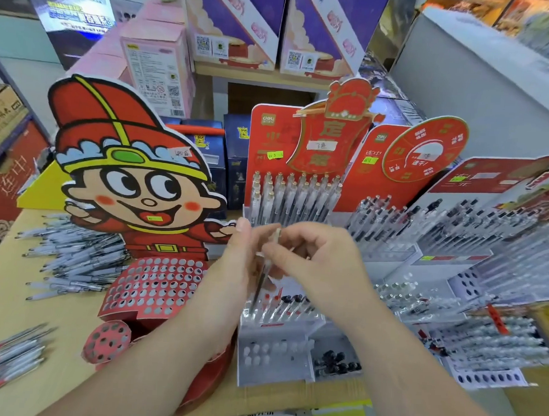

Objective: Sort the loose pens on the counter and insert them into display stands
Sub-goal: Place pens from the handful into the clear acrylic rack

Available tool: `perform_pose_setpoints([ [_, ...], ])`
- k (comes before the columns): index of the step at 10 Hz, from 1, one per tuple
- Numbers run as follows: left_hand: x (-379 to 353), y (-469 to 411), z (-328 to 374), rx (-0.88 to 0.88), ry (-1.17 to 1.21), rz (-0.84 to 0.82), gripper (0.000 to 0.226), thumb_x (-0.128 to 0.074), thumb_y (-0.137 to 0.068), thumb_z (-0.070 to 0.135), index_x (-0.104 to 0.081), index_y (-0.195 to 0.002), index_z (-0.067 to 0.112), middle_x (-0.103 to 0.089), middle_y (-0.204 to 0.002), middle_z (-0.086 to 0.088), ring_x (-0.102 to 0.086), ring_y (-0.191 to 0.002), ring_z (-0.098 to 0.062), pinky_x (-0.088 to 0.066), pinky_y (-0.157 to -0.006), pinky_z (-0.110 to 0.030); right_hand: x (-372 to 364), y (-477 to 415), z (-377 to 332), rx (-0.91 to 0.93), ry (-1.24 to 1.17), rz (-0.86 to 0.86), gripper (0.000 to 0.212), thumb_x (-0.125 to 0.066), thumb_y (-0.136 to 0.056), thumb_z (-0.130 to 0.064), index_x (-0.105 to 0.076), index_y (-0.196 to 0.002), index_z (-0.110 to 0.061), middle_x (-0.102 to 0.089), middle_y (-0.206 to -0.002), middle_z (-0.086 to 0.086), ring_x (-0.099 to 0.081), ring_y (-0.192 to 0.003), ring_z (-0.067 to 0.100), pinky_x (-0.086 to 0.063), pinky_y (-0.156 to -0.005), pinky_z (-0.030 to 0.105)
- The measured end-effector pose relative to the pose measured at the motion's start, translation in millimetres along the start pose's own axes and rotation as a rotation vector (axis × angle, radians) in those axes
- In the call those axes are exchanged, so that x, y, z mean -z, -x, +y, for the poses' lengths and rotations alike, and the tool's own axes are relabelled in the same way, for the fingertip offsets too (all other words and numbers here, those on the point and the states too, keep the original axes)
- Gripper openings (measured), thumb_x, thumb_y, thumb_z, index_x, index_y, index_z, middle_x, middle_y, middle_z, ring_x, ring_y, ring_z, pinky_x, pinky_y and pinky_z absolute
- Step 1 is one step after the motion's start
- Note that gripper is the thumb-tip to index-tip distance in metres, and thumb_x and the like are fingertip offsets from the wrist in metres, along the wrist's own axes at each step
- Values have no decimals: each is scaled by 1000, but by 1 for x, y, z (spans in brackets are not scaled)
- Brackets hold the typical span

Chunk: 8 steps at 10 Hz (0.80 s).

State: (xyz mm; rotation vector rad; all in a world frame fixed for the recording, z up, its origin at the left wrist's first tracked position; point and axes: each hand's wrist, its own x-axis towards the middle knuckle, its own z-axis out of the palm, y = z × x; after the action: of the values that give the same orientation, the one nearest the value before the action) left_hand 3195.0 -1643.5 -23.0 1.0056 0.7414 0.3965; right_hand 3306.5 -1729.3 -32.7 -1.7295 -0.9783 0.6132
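Two hands, one pen

Both hands meet over the middle of the counter (pixel 1 305), near its front edge. The right hand (pixel 324 271) pinches the top part of a pen (pixel 257 293) with bent fingers. The left hand (pixel 238 263) has its fingers curled round the same pen from the other side, thumb pointing up. The pen is tilted, top end up and dark tip down, just above a row of pens in a white stand (pixel 276 333). I cannot tell if the tip touches the stand.

A big pile of loose pens (pixel 73 254) lies by the left edge of the counter. A smaller bunch (pixel 8 356) lies at the front left corner. Between the pile and the white stand is a cardboard boy (pixel 134 181) in a red hat, with a red board (pixel 154 284) full of holes at his feet. Behind the hands, a red stand (pixel 270 137) holds rows of clear pens standing up. More stands (pixel 456 236) full of pens fill the right side of the counter
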Motion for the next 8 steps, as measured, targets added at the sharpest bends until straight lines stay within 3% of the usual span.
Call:
perform_pose_setpoints([
  [1, 20, -18, -25, -200, -198, 75, 25, -46, -104, 30, -66, -91, 23, -69, -73, 14, -62, -66, -1, -50, -63, -13, 17, -6, -3, 44, 11, 114, 5, -77, -87, -20, -75, -83, -18, -71, -71, 1, -65, -66, 18, -55, -62, 29],
  [2, 36, -33, -37, -293, -405, 188, 12, -58, -98, 34, -68, -92, 31, -67, -80, 10, -62, -76, -11, -52, -75, -35, 32, -14, -6, 102, 14, 215, 4, -76, -88, -23, -74, -86, -19, -72, -76, 1, -68, -73, 23, -54, -61, 28],
  [3, 42, -42, -42, -264, -551, 252, 3, -64, -95, 34, -65, -94, 32, -70, -84, 8, -67, -81, -14, -58, -80, -45, 39, -23, -8, 155, 70, 300, 5, -76, -88, -26, -73, -87, -22, -71, -76, -1, -68, -72, 26, -58, -63, 41],
  [4, 44, -48, -50, -239, -590, 268, 3, -64, -95, 34, -65, -93, 32, -69, -80, 5, -69, -79, -19, -59, -80, -49, 36, -31, -6, 178, 121, 330, 3, -77, -88, -26, -73, -89, -26, -71, -76, -6, -68, -71, 22, -59, -67, 44],
  [5, 44, -52, -53, -242, -617, 296, 6, -65, -95, 33, -64, -89, 31, -70, -74, 2, -69, -73, -21, -59, -75, -50, 29, -36, -3, 185, 195, 315, 5, -77, -88, -27, -72, -88, -27, -70, -76, -11, -66, -68, 14, -58, -67, 37],
  [6, 46, -55, -54, -241, -575, 296, 8, -68, -94, 31, -66, -86, 30, -71, -70, 3, -70, -69, -19, -61, -73, -50, 24, -40, 1, 188, 310, 305, 7, -76, -88, -31, -73, -92, -26, -67, -78, -16, -60, -66, 3, -51, -66, 22],
  [7, 49, -58, -57, -226, -579, 296, 8, -69, -93, 32, -68, -86, 29, -72, -71, 8, -71, -69, -16, -61, -73, -49, 18, -44, 2, 195, 417, 296, 12, -75, -88, -33, -75, -94, -23, -66, -78, -18, -58, -67, 0, -49, -67, 19],
  [8, 51, -62, -60, -209, -542, 306, 7, -70, -93, 33, -69, -87, 30, -72, -74, 11, -72, -73, -13, -62, -76, -47, 11, -46, 4, 196, 504, 283, 17, -75, -88, -34, -76, -94, -18, -67, -79, -13, -59, -71, 1, -54, -72, 27],
])
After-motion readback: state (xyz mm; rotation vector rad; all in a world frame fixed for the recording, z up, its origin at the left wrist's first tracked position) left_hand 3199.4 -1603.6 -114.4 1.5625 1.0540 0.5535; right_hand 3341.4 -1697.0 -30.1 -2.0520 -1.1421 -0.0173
